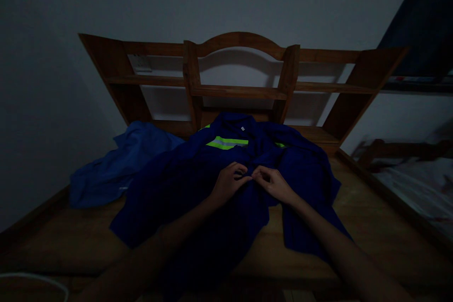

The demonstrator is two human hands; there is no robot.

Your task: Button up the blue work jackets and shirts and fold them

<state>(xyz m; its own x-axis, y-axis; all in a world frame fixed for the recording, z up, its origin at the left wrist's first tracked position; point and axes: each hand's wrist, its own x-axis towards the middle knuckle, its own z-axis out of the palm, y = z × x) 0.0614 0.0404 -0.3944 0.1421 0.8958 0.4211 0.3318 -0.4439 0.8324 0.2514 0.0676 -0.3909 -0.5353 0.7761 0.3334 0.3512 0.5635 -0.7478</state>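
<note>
A dark blue work jacket (198,170) with yellow-green and grey reflective strips lies spread over the wooden desk, its collar toward the shelf. Both hands meet at the front edge of the jacket, near its middle. My left hand (230,180) is curled, thumb and fingers pinching the cloth. Close beside it, my right hand (272,183) pinches the same front edge with thumb and fingertips. Whether a button sits between the fingers is too dark to make out. Part of the jacket's lower end hangs toward me over the desk's near edge.
A lighter blue garment (130,165) lies crumpled on the left, against the jacket. Behind stands a wooden shelf unit (239,90) along the wall. The wooden desk (368,217) shows at right. A white cable (38,275) curves at lower left. The room is dim.
</note>
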